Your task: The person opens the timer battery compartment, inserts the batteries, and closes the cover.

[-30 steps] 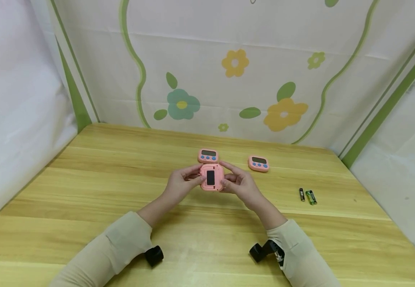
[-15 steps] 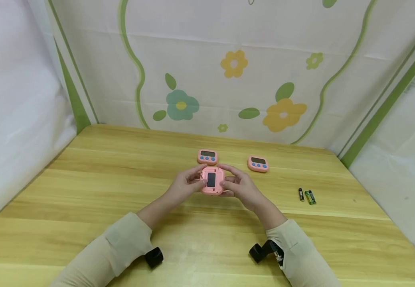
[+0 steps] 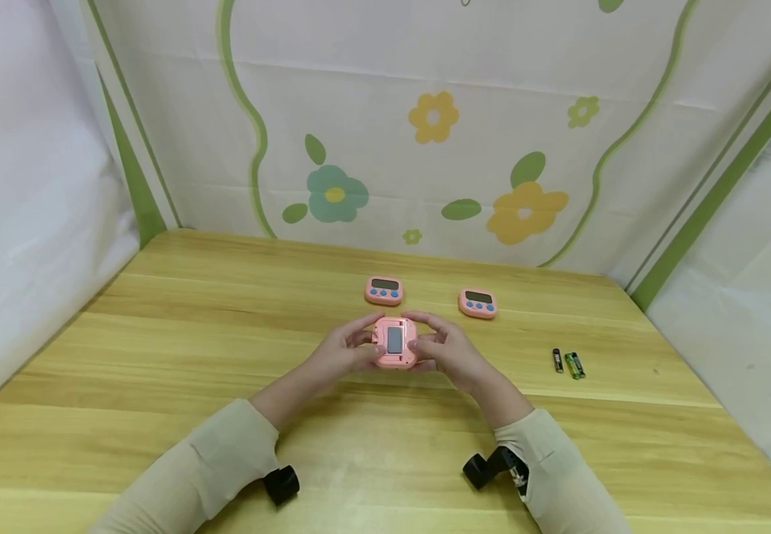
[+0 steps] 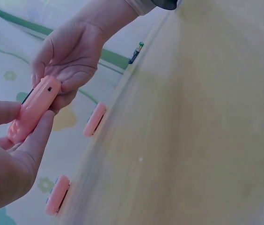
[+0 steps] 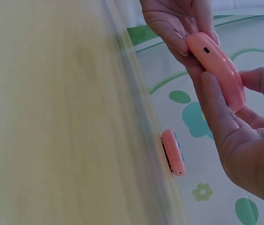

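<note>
Both hands hold a pink digital timer point(image 3: 395, 343) above the middle of the table. My left hand point(image 3: 340, 356) pinches its left edge between thumb and fingers, while my right hand point(image 3: 454, 357) grips the right edge. The side turned toward the head camera carries a grey rectangle and looks like the back; no blue buttons show there. In the left wrist view the held timer point(image 4: 34, 108) appears edge-on, with a small dark slot in its rim. The right wrist view likewise shows the timer point(image 5: 217, 70) from its edge.
Two matching pink timers with blue buttons lie face up beyond the hands, one at centre point(image 3: 384, 291) and one farther right point(image 3: 477, 303). To the right on the wooden table point(image 3: 159, 334) are a dark battery point(image 3: 557, 361) and green batteries point(image 3: 575, 366). A flowered cloth point(image 3: 372, 89) hangs behind.
The hands have drawn the held timer slightly nearer, away from the timer behind it. Its rectangle has turned from dark to light grey as the timer tilts. Both hands keep their hold.
</note>
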### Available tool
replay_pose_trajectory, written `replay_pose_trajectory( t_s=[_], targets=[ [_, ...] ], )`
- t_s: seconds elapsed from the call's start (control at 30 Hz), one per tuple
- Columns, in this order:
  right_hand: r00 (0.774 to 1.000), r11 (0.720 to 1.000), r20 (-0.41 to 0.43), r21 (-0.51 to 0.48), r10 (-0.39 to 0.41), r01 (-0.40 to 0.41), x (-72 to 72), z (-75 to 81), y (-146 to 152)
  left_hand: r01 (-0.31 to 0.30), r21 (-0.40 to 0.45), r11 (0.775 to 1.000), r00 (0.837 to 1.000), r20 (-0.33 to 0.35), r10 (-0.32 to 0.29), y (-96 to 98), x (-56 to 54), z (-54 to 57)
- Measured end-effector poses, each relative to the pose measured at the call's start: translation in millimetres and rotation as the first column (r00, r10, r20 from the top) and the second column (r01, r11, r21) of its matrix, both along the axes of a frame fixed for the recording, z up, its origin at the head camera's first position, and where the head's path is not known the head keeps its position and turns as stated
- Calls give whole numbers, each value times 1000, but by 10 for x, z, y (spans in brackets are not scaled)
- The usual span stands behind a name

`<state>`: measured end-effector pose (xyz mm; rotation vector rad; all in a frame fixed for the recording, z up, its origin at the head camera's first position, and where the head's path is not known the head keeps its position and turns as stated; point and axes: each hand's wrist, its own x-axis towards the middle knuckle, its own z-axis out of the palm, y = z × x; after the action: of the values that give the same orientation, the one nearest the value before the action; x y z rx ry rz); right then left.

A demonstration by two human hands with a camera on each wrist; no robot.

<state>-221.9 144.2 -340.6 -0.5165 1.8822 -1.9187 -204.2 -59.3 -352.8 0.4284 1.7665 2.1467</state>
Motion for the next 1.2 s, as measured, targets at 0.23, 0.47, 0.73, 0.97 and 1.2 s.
replay_pose_trajectory(
  t_s=[0.23, 0.47, 0.73, 0.97, 1.2],
  targets=[
    [1000, 999, 22, 32, -18, 17, 2, -56, -2, 43, 58, 997, 999, -24, -42, -4, 30, -65],
    [995, 998, 83, 44, -55, 51, 13, -79, -27, 35, 74, 997, 997, 71, -40, 3, -4, -122],
    [985, 998, 159, 6, -64, 64, 12, -115, -27, 17, 58, 998, 995, 94, -23, 7, -10, -153],
    [964, 997, 255, 1, -75, 78, 0, -166, -24, 14, 35, 999, 991, 131, -18, -2, -31, -180],
    [964, 998, 259, -17, -56, 63, -14, -209, -12, 30, 64, 998, 987, 156, -40, -4, -57, -233]
  ],
)
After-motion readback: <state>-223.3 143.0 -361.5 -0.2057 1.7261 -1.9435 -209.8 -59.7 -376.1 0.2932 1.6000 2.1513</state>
